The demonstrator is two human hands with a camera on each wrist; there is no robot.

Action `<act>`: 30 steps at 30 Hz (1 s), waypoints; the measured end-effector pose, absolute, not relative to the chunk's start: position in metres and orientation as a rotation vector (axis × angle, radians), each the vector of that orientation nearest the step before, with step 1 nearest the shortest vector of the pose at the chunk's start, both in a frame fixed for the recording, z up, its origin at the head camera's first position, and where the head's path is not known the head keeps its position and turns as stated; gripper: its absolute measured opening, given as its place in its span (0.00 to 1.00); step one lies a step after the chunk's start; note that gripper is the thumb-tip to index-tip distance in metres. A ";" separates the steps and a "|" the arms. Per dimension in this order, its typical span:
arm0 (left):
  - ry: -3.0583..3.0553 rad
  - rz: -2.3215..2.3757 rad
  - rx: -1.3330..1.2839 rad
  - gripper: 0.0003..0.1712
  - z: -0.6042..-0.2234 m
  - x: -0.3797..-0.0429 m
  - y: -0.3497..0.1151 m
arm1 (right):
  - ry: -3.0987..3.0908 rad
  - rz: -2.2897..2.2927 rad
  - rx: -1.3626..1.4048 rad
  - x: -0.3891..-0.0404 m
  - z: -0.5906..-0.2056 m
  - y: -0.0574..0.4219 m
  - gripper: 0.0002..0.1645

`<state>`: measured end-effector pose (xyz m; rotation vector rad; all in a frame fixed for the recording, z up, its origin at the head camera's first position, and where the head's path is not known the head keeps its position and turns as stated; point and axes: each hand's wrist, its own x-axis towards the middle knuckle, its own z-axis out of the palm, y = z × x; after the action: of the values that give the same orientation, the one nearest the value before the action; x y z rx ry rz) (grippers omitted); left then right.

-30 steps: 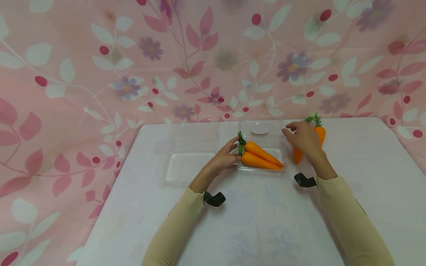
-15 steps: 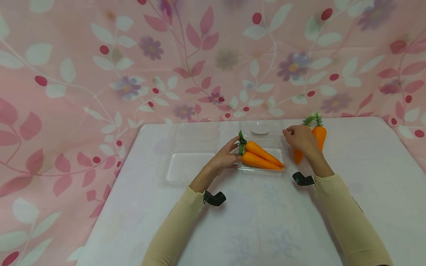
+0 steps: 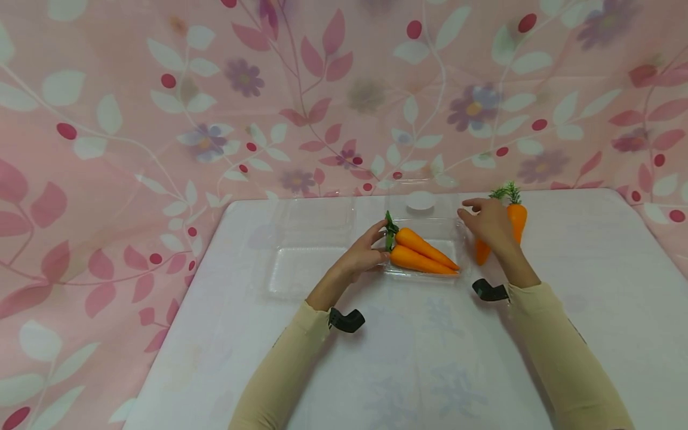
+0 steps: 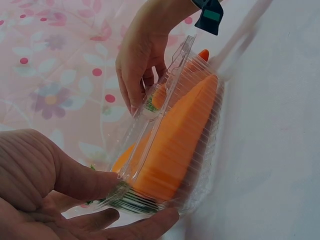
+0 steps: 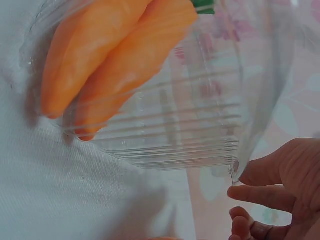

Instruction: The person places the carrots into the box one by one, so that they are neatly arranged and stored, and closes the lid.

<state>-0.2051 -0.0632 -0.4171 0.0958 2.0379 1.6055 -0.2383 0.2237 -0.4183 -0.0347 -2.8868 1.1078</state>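
Observation:
Two orange carrots with dark green tops (image 3: 421, 261) lie side by side in a clear plastic clamshell box (image 3: 414, 276), tips to the right. Its hinged lid, with a white oval label (image 3: 421, 200), leans up at the back. My left hand (image 3: 361, 258) grips the box's left end; in the left wrist view the thumb (image 4: 90, 182) presses the rim and fingers lie along the end wall. My right hand (image 3: 490, 227) is at the back right corner. There, in the right wrist view, thumb and forefinger (image 5: 262, 196) pinch the clear plastic edge, other fingers curled.
Two more carrots (image 3: 518, 220) with feathery green tops lie beyond the right hand, partly hidden by it. Another opened clear box (image 3: 306, 272) rests left of the left hand. Behind the white-covered table (image 3: 408, 358) hangs a pink floral cloth (image 3: 344, 77).
The lid has tilted up, its far edge and white label now higher in the head view. My right hand shifted slightly left. My left hand and the carrots stayed put.

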 end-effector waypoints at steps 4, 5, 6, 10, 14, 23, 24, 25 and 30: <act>2.046 1.601 0.100 0.47 -0.417 -0.205 -0.063 | -2.825 1.151 -0.049 -0.236 -0.418 0.226 0.25; 2.048 1.598 0.101 0.47 -0.417 -0.205 -0.063 | -2.806 1.165 -0.045 -0.235 -0.418 0.226 0.25; 2.049 1.595 0.102 0.47 -0.417 -0.205 -0.063 | -2.789 1.182 -0.045 -0.234 -0.417 0.227 0.24; 2.052 1.581 0.111 0.47 -0.417 -0.205 -0.063 | -2.720 1.228 -0.014 -0.232 -0.416 0.228 0.22; 2.054 1.575 0.123 0.47 -0.417 -0.206 -0.063 | -2.674 1.242 0.019 -0.230 -0.413 0.231 0.19; 2.057 1.573 0.122 0.47 -0.417 -0.205 -0.063 | -2.674 1.257 0.136 -0.224 -0.407 0.240 0.14; 2.057 1.577 0.118 0.47 -0.417 -0.205 -0.063 | -2.680 1.254 0.142 -0.223 -0.407 0.241 0.13; 2.058 1.580 0.115 0.47 -0.417 -0.205 -0.063 | -2.685 1.254 0.146 -0.222 -0.407 0.241 0.13; 2.062 1.591 0.105 0.46 -0.419 -0.203 -0.064 | -2.689 1.193 0.193 -0.217 -0.409 0.245 0.12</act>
<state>-0.2035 -0.0641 -0.4190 0.1046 2.0617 1.5910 -0.2174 0.2447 -0.4088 0.1930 -2.6889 1.1930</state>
